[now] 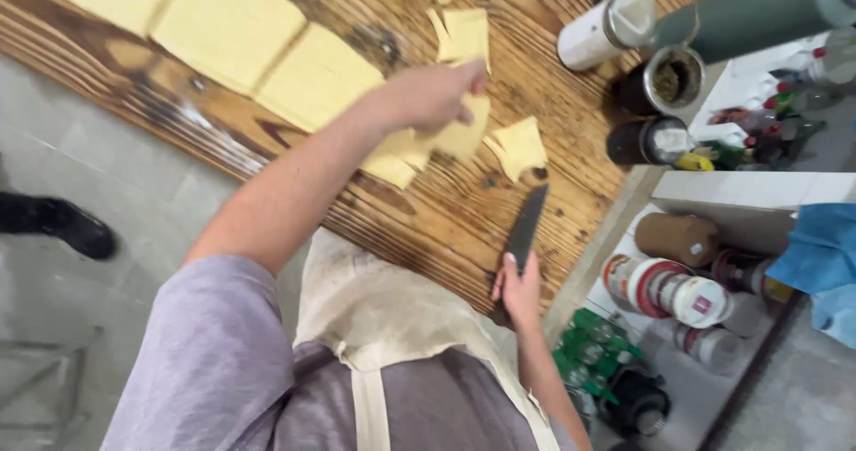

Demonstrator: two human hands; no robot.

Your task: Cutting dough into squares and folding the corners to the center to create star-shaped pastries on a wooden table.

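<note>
Your left hand (434,94) is stretched out over the scorched, dark-grained wooden worktop (464,210). Its fingers pinch the edge of a pale yellow triangular dough piece (465,135), which lies in a loose cluster of similar cut dough pieces (397,161) directly under your wrist.

Your right hand (517,289) sits near the worktop's close edge, fingers wrapped tight round the handle of a dark-bladed kitchen knife (526,226). The blade points away from you, its tip just short of a separate folded yellow dough triangle (520,146); whether the blade rests on the wood or is held above it, I cannot tell.

Further out on the worktop:
- three larger pale yellow dough squares (227,23) in a row, uncut;
- two more small dough offcuts (464,33) beyond your left hand.

At the worktop's right end: a white cylindrical container (590,36) lying on its side and two dark open jars (655,112). Beside the worktop, a white shelf (740,188) holds tins and bottles. You wear a beige apron (383,317) over a lilac shirt (209,362).
</note>
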